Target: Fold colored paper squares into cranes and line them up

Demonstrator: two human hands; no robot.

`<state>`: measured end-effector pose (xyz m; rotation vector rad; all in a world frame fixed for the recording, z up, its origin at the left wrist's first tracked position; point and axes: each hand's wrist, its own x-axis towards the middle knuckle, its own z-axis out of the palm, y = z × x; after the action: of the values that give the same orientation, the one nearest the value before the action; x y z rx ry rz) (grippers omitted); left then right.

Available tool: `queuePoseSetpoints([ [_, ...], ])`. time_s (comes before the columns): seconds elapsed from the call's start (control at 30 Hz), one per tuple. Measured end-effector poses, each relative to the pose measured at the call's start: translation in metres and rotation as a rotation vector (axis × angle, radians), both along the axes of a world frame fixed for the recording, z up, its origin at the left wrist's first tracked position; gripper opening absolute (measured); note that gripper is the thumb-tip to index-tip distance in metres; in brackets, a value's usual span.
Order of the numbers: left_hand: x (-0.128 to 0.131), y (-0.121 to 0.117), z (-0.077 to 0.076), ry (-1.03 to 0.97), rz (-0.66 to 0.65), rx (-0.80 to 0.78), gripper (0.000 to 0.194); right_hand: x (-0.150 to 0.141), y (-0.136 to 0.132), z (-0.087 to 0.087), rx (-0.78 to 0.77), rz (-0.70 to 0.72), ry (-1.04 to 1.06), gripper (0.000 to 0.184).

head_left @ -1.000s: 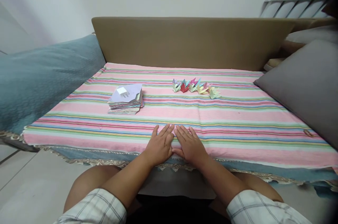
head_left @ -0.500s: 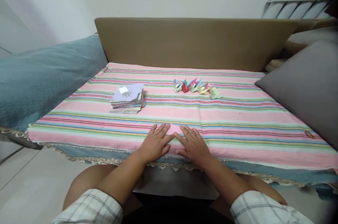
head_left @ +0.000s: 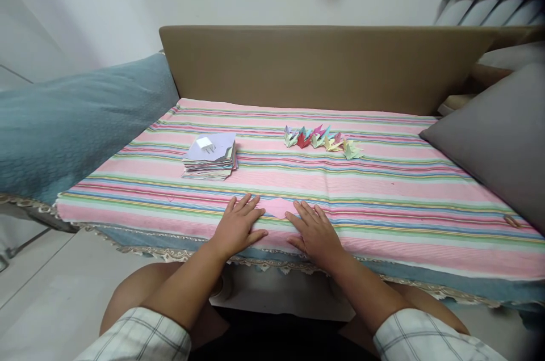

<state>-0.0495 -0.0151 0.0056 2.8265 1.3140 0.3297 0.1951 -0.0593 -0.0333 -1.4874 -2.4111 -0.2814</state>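
Observation:
A folded piece of pink paper [head_left: 276, 207] lies flat on the striped cloth near the front edge of the seat. At its left end rests my left hand [head_left: 239, 225], fingers spread and palm down. My right hand [head_left: 314, 232] lies flat at the paper's right end, its fingers also stretched out. The hands cover parts of the paper's ends. Beyond them stand several folded paper cranes [head_left: 317, 138] in different colours, grouped in two rows. To the left is a stack of paper sheets [head_left: 210, 165], with a white plug adapter [head_left: 205, 144] on top.
The pink striped cloth [head_left: 272, 171] covers the seat. A brown backrest [head_left: 319, 68] stands behind it. A blue-covered armrest [head_left: 97, 111] is on the left, a grey cushion [head_left: 498, 134] on the right. A small brown object [head_left: 511, 221] lies near the cushion.
My left hand has slid left along the pink paper, showing more of its middle. My right hand stays nearly in place. The view has shifted slightly.

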Motion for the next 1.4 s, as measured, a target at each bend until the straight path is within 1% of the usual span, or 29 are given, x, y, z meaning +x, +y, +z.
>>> queuePoseSetpoints([
  [0.13,-0.010,-0.001,0.003,-0.044,0.044,0.016,0.048,-0.001,0.000,0.000,0.004,-0.006,0.001,0.054],
  [0.23,-0.002,-0.005,0.007,-0.147,0.106,0.148,0.035,-0.001,0.001,-0.001,0.014,-0.011,0.000,0.053],
  [0.27,0.004,-0.007,0.009,-0.168,0.098,0.217,0.033,-0.002,0.001,-0.001,0.018,-0.013,-0.001,0.053],
  [0.3,0.012,-0.009,0.009,-0.163,0.027,0.261,0.033,-0.002,0.000,-0.001,0.020,-0.016,-0.002,0.053],
  [0.33,0.020,-0.010,0.009,-0.133,-0.071,0.265,0.036,-0.002,0.000,-0.001,0.022,-0.019,-0.004,0.053],
  [0.37,0.029,-0.011,0.008,-0.092,-0.181,0.251,0.044,-0.003,0.000,-0.001,0.022,-0.023,-0.006,0.053],
  [0.4,0.036,-0.011,0.006,-0.060,-0.247,0.234,0.054,-0.003,0.000,-0.001,0.022,-0.026,-0.008,0.052],
  [0.43,0.042,-0.010,0.004,-0.036,-0.269,0.212,0.064,-0.003,0.000,-0.001,0.024,-0.027,-0.010,0.053],
  [0.47,0.047,-0.009,0.000,-0.016,-0.262,0.189,0.072,-0.004,0.000,-0.001,0.028,-0.028,-0.008,0.053],
  [0.53,0.050,-0.004,-0.007,0.017,-0.227,0.137,0.081,-0.003,0.000,-0.001,0.043,-0.022,0.001,0.054],
  [0.63,0.047,0.001,-0.013,0.046,-0.217,0.083,0.081,-0.002,0.000,-0.001,0.075,-0.008,0.020,0.053],
  [0.8,0.044,0.002,-0.011,0.052,-0.219,0.058,0.078,0.003,-0.001,0.002,0.121,-0.023,0.058,0.048],
  [0.9,0.045,0.001,-0.008,0.047,-0.220,0.052,0.076,0.008,-0.002,0.004,0.122,-0.065,0.066,0.047],
  [1.0,0.046,0.001,-0.008,0.047,-0.216,0.044,0.076,0.013,-0.003,0.007,0.130,-0.137,0.079,0.050],
  [1.07,0.046,0.001,-0.008,0.045,-0.214,0.041,0.077,0.014,-0.003,0.010,0.163,-0.210,0.116,0.051],
  [1.13,0.046,0.001,-0.008,0.040,-0.211,0.042,0.077,0.010,-0.003,0.013,0.202,-0.232,0.145,0.053],
  [1.17,0.046,0.001,-0.009,0.038,-0.209,0.042,0.077,0.006,-0.002,0.014,0.214,-0.197,0.143,0.054],
  [1.2,0.046,0.001,-0.009,0.039,-0.206,0.041,0.076,0.000,-0.001,0.015,0.208,-0.130,0.120,0.058],
  [1.27,0.046,0.000,-0.009,0.045,-0.203,0.034,0.073,-0.013,0.002,0.014,0.164,0.026,0.059,0.066],
  [1.3,0.047,0.000,-0.009,0.048,-0.203,0.029,0.073,-0.019,0.004,0.012,0.146,0.065,0.048,0.068],
  [1.33,0.047,0.000,-0.009,0.051,-0.200,0.024,0.073,-0.024,0.006,0.010,0.124,0.080,0.042,0.070],
  [1.4,0.048,-0.001,-0.008,0.047,-0.186,0.014,0.074,-0.030,0.008,0.005,0.083,0.067,0.043,0.074],
])
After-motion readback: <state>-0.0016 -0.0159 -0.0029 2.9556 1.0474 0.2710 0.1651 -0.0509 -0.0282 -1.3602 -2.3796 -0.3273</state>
